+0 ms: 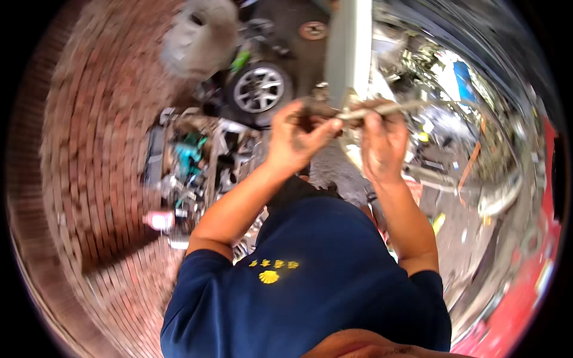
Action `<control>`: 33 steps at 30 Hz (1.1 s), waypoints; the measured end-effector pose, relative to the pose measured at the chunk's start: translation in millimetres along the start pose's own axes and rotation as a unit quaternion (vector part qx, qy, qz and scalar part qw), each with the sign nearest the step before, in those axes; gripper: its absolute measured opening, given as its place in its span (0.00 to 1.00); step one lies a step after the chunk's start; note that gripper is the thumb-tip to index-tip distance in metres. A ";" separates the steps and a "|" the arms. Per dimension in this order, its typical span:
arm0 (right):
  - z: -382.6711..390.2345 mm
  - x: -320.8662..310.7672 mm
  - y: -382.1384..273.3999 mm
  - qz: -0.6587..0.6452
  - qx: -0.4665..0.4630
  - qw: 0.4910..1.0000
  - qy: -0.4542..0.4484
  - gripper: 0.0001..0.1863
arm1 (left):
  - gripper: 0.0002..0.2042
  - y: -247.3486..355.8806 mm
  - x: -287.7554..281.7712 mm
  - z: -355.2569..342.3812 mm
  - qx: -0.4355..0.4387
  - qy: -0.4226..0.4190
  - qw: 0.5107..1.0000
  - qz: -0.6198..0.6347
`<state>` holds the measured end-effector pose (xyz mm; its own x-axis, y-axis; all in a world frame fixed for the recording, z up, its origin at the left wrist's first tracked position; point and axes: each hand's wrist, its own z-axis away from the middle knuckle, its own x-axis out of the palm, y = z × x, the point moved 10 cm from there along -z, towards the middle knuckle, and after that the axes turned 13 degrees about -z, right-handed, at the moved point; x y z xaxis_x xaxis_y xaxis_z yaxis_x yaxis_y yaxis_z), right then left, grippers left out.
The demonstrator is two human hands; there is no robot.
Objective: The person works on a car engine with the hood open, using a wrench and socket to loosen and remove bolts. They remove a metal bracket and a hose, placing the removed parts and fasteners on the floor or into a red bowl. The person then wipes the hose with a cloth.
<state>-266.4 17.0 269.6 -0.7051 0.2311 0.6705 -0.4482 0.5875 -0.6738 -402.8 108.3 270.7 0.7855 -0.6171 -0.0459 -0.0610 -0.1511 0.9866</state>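
Note:
In front of my chest both hands are raised close together. A long, thin, pale tube-like piece runs between them and reaches right toward the car parts. Blur hides whether it is a hose or a wrapped cable. My left hand is closed, its thumb and fingers pinching the tube's left end. Beside it, my right hand grips the same tube from below, thumb up against it. The fingers of both hands look dark and dirty. Something clear or yellowish hangs blurred between the hands.
To the right lies an opened car front with exposed engine parts and a red body panel. A wheel lies ahead, near a grey plastic cover. Tools and parts clutter a cart at left, beside a brick wall.

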 end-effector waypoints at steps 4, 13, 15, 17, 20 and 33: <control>38.9 -14.6 5.3 0.031 0.036 0.998 -0.050 0.11 | 0.08 -38.6 12.8 48.4 -0.136 0.029 0.986 0.093; 112.4 19.7 71.9 0.081 0.253 0.928 -0.262 0.14 | 0.11 -139.4 -10.6 177.6 -0.353 -0.016 0.930 0.107; 107.6 30.2 85.8 0.067 0.285 0.927 -0.235 0.15 | 0.12 -186.4 -55.9 206.8 -0.335 0.041 0.941 -0.010; 90.7 -3.5 117.4 -0.009 0.342 0.932 -0.119 0.13 | 0.16 -212.8 -113.1 227.4 -0.308 0.118 0.919 -0.215; 62.2 -21.4 151.2 0.072 0.378 0.920 -0.067 0.12 | 0.18 -254.7 -189.5 280.8 -0.364 0.242 0.886 -0.154; 23.0 51.8 278.9 0.303 0.382 0.858 -0.161 0.24 | 0.15 -367.3 -505.0 255.0 -0.404 0.452 0.629 -0.488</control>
<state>-440.5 175.0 109.3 -0.9960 0.0167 0.0874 -0.0887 -0.2734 -0.9578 -934.2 278.5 -108.3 0.2583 0.2099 -0.9430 0.7668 0.5492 0.3322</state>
